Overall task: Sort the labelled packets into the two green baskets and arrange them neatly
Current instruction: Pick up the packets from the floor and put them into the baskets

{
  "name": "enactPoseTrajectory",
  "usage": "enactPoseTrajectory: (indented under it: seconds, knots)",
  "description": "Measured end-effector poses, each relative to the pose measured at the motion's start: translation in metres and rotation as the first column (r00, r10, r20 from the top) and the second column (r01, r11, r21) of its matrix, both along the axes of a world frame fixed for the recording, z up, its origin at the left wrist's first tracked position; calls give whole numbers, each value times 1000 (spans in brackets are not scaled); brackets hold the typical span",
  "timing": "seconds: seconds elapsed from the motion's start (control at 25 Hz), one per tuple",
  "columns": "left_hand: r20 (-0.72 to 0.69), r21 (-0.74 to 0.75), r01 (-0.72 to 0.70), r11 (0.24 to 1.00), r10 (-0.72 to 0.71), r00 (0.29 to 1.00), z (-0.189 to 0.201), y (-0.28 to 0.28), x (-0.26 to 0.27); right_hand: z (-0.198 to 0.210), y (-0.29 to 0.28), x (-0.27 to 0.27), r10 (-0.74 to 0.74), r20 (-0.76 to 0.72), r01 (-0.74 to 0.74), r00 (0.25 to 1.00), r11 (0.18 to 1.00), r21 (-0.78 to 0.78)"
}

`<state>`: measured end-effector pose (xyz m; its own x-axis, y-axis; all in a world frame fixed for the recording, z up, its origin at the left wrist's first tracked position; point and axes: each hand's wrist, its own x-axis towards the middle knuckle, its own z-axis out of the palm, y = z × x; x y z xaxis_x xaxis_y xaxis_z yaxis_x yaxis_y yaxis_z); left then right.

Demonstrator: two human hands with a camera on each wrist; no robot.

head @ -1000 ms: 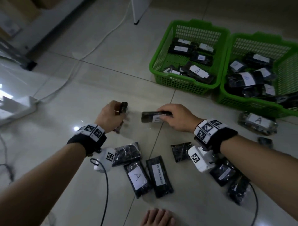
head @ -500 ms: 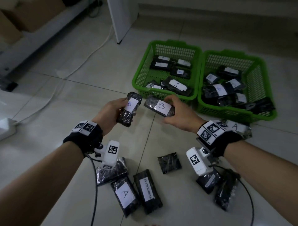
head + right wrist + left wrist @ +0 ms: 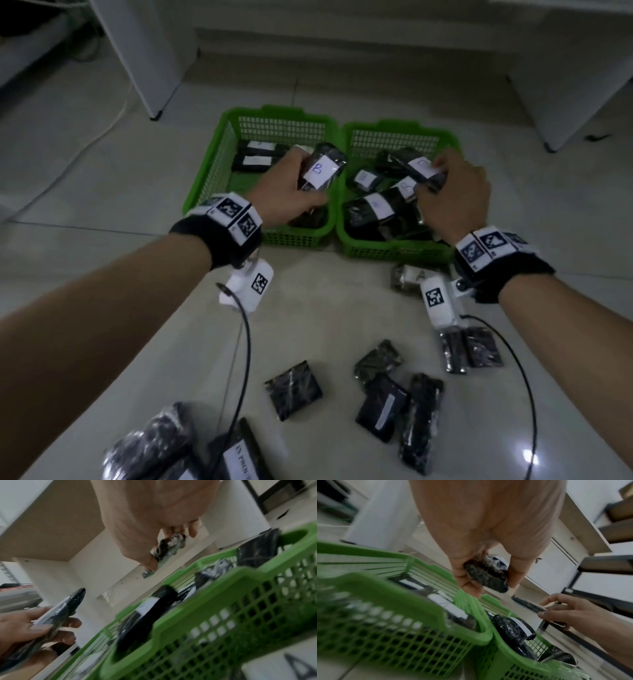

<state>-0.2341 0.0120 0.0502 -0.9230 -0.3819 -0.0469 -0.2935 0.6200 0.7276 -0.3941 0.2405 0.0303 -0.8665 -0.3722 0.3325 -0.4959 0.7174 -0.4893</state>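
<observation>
Two green baskets stand side by side on the floor, the left basket (image 3: 205,181) and the right basket (image 3: 448,140), both holding black packets with white labels. My left hand (image 3: 291,185) grips a black packet marked B (image 3: 323,168) over the left basket's right side. My right hand (image 3: 452,192) holds another labelled packet (image 3: 419,168) above the right basket. In the left wrist view fingers and thumb pinch the dark packet (image 3: 488,577) above the baskets' shared rim (image 3: 481,632). The right wrist view shows my right-hand packet (image 3: 169,547) held over the right basket (image 3: 223,615).
Several black packets lie loose on the tiled floor in front, such as one (image 3: 294,389) in the middle and one labelled A (image 3: 411,275) beside the right basket. White furniture legs (image 3: 150,61) stand behind the baskets. A white cable (image 3: 85,144) runs along the floor at left.
Both hands have carried their B packets forward, from above the floor in front of the baskets to over them. The head view has tilted forward, bringing the baskets closer.
</observation>
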Motion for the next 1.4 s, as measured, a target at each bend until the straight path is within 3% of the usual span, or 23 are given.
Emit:
enactPoseTrajectory:
  seconds: [0.08,0.24,0.32,0.48,0.6,0.76,0.8,0.88,0.92,1.0,1.12,1.28,1.4]
  knots:
    - [49,-148,95,984,-88,995,3,9,-52,-6,6,-26,-65,34,58,997,985,163]
    - [94,-250,150,957,-131,987,-5,35,-122,-31,7,-45,-105,141,31,984,893,450]
    - [128,-272,174,946,-143,981,-17,43,-146,-39,9,-45,-107,157,21,982,884,467]
    - [468,-229,360,904,-222,855,-33,46,-167,-39,19,-46,-42,239,-56,970,919,390]
    - [516,-237,414,879,-247,820,-22,54,-161,-37,34,-34,20,216,-58,976,984,170]
    - [467,-285,381,880,-219,856,-5,71,-133,-32,64,0,-32,-28,29,999,997,-76]
    - [391,-318,354,880,-218,894,-5,77,-124,-33,75,8,-43,-42,39,998,993,-111]
    - [100,-425,280,861,-263,960,-11,95,-99,-41,101,28,-26,-27,23,999,993,-117]
    - [-36,-468,263,844,-315,948,-16,107,-83,-47,114,39,-9,3,9,1000,997,-83]
    - [-150,-500,329,801,-454,879,-27,134,-52,-59,139,57,2,113,-6,994,1000,30]
    - [-27,-475,499,725,-578,815,-51,164,-28,-69,165,73,-82,295,11,952,972,235]
    - [299,-427,591,684,-510,806,-86,182,-35,-78,180,90,-59,281,-38,958,944,328]
    - [336,-545,574,610,-469,817,-100,192,-40,-85,180,107,-33,349,-125,937,899,420]
